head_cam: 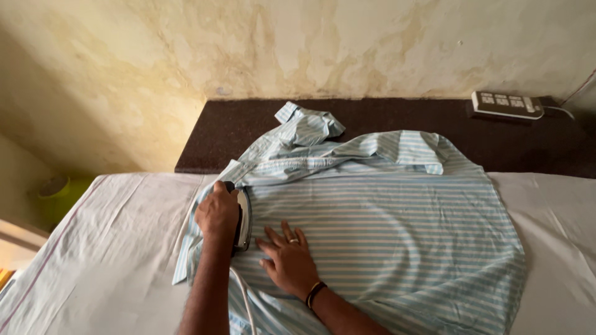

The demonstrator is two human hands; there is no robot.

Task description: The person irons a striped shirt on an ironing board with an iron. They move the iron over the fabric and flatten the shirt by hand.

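Observation:
A light blue and white striped shirt (397, 229) lies spread on a white sheet (112, 248), its collar and one sleeve bunched toward the wall. My left hand (217, 214) grips the handle of a dark clothes iron (244, 217), which sits on the shirt's left part near the shoulder. My right hand (288, 260), with a ring and a dark wristband, lies flat on the shirt just right of the iron, fingers spread. The iron's white cord (246, 301) trails down between my arms.
A dark brown ledge (248, 133) runs along the stained wall behind the sheet. A white power strip (506, 104) lies on its right end. A green round object (59, 192) stands on the floor at the left.

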